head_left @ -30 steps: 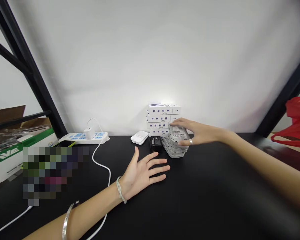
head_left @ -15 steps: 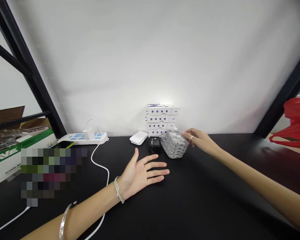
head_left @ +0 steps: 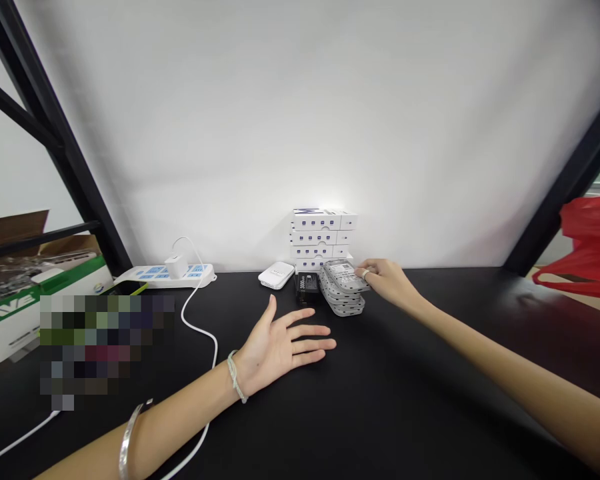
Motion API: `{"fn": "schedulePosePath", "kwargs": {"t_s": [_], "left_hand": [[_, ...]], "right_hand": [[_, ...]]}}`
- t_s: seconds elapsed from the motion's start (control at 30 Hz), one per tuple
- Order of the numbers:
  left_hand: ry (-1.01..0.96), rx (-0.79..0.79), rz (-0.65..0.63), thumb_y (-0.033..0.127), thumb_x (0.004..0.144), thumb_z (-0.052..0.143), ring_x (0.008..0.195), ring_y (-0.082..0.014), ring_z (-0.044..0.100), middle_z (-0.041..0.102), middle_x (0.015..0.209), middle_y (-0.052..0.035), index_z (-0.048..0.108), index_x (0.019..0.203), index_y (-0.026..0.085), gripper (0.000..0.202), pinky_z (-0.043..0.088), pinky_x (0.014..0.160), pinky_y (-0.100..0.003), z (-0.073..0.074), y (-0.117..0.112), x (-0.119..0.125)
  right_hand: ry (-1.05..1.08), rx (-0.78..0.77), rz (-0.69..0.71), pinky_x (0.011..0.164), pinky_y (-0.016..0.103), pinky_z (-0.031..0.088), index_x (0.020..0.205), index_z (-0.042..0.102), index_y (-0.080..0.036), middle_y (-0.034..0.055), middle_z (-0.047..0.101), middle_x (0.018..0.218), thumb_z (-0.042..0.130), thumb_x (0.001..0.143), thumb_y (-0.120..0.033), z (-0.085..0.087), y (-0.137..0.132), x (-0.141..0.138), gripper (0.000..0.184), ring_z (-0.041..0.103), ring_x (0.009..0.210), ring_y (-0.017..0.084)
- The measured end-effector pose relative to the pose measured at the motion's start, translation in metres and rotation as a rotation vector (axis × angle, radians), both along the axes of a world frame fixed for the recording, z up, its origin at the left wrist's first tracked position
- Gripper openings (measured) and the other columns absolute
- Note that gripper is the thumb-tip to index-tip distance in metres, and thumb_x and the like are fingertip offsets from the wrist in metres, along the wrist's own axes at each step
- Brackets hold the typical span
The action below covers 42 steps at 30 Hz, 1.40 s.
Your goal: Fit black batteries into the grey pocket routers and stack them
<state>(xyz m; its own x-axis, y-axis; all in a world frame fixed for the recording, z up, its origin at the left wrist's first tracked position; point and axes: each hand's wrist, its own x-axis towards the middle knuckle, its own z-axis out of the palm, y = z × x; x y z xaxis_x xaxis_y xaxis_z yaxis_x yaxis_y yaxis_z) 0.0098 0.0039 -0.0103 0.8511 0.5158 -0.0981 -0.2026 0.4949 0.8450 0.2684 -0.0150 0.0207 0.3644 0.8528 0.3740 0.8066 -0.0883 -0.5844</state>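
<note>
My right hand [head_left: 387, 281] reaches in from the right, its fingertips gripping the edge of the top clear plastic case [head_left: 343, 275]. That case sits tilted on a stack of similar cases holding grey devices [head_left: 343, 300]. Behind them stand several stacked white boxes [head_left: 320, 237]. A small black box [head_left: 306, 289] with white print sits against them, beside a flat white device [head_left: 277, 275]. My left hand [head_left: 285, 347] lies open and flat on the black tabletop [head_left: 405, 380], nearest the black box and touching nothing else.
A white power strip [head_left: 165, 277] with a plugged-in charger and white cable [head_left: 197, 333] lies to the left. A pixelated patch [head_left: 105, 350] hides part of the table. Black shelf posts [head_left: 565, 187] frame the table, with a red bag [head_left: 587, 250] at the right and cartons [head_left: 30, 280] at the left.
My right hand has moved lower and left from above the stack to its right edge, and the top case has come down onto the stack. My left hand has barely moved.
</note>
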Motion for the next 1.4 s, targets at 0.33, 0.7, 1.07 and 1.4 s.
{"fn": "schedulePosePath", "kwargs": {"t_s": [0.33,0.7,1.07,1.4], "left_hand": [[-0.087,-0.04,0.027,0.072,0.067,0.035,0.119,-0.0315,0.047,0.05,0.126,-0.0105,0.05,0.115,0.022,0.071,0.018,0.114,-0.062,-0.001,0.001,-0.002],[-0.1,-0.109,0.198,0.066,0.072,0.028,0.118,-0.0256,0.05,0.045,0.131,-0.012,0.044,0.12,0.017,0.07,0.052,0.082,-0.029,0.0,0.01,-0.004],[-0.071,-0.096,0.202,0.067,0.072,0.028,0.117,-0.0268,0.05,0.045,0.131,-0.0119,0.044,0.119,0.018,0.07,0.046,0.091,-0.035,0.001,0.008,-0.004],[-0.08,-0.077,0.176,0.069,0.069,0.031,0.121,-0.0297,0.047,0.047,0.129,-0.0127,0.046,0.118,0.019,0.071,0.026,0.114,-0.053,0.0,0.007,-0.005]], "right_hand": [[-0.243,-0.037,0.259,0.048,0.008,0.024,0.102,0.046,-0.012,0.0037,0.053,0.076,0.03,0.084,-0.038,0.0,-0.033,-0.09,0.035,0.038,0.051,-0.001],[-0.659,-0.202,0.408,0.102,0.049,0.018,0.099,0.058,-0.013,0.0089,0.041,0.114,0.054,0.075,-0.043,0.024,0.03,-0.074,0.039,0.023,0.117,0.026],[-0.587,-0.332,0.415,0.094,0.045,0.027,0.112,0.051,-0.02,0.01,0.042,0.104,0.059,0.065,-0.054,0.025,0.036,-0.057,0.058,0.03,0.104,0.02],[-0.465,-0.056,0.573,0.103,0.038,0.027,0.13,0.035,-0.021,0.0075,0.033,0.121,0.064,0.062,-0.054,0.027,0.023,-0.086,0.081,0.036,0.107,0.014]]}}
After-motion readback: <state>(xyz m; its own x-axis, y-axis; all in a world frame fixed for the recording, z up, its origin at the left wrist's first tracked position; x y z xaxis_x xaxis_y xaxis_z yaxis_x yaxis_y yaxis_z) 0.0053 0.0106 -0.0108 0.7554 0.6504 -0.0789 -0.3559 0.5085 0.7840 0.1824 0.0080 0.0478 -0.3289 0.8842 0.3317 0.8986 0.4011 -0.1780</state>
